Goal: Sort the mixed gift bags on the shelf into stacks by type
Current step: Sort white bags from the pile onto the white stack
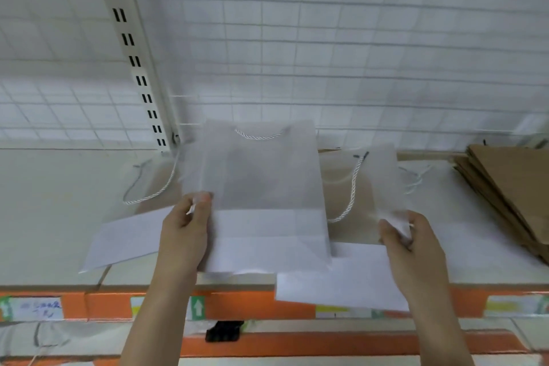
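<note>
A large frosted translucent gift bag (261,187) with a white cord handle lies flat in the middle of the shelf. My left hand (185,229) pinches its left edge. My right hand (411,244) grips the lower corner of a smaller frosted bag (383,184) with a twisted cord handle, to the right. Under both lie more frosted bags: one sticks out to the left (124,235), another hangs over the shelf's front edge (341,279). A brown paper bag (338,184) shows through between the two held bags.
A stack of flat brown paper bags (511,196) lies at the right end of the cream shelf (53,202). A white wire grid and a slotted upright (135,62) form the back. The shelf front carries an orange price rail (255,304).
</note>
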A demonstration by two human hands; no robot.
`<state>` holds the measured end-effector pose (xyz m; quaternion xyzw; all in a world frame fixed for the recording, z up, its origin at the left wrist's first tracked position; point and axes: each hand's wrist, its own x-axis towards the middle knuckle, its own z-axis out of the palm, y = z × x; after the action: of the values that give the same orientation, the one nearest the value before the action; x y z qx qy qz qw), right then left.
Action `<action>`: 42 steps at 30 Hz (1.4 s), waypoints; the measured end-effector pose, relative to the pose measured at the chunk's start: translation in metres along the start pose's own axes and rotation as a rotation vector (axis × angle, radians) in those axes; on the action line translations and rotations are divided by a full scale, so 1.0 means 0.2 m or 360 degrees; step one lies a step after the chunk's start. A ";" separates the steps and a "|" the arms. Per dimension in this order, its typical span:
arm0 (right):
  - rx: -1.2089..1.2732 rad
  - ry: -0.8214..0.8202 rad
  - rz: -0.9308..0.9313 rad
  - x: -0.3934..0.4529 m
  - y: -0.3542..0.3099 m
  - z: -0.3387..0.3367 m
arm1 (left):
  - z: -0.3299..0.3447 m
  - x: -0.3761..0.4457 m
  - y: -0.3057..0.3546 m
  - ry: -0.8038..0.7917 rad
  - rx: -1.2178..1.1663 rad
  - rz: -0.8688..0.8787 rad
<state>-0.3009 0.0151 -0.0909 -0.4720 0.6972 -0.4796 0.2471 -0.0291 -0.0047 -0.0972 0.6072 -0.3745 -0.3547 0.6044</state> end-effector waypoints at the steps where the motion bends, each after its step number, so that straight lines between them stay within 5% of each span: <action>1: -0.0001 -0.0011 -0.0008 0.02 0.01 -0.01 | 0.02 0.02 0.00 -0.0001 0.0001 0.0008; 10: -0.0037 0.0098 0.0008 0.30 0.15 -0.25 | 0.29 0.03 -0.03 -0.0047 -0.0053 -0.0086; 17: -0.0355 -0.0105 0.0132 0.65 0.28 -0.56 | 0.63 -0.09 -0.02 -0.0015 0.0075 -0.0094; 32: -0.1068 -0.0281 -0.0290 0.81 0.42 -0.58 | 0.97 -0.37 0.00 0.0351 0.0151 0.0053; 42: -0.0662 -0.0335 -0.0491 0.82 0.37 -0.73 | 1.36 -0.49 -0.02 0.0154 0.0566 0.0260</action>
<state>-0.5198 -0.0609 -0.0790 -0.6603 0.6711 -0.3066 0.1400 -0.3153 -0.0446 -0.1074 0.6883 -0.4498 -0.2031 0.5316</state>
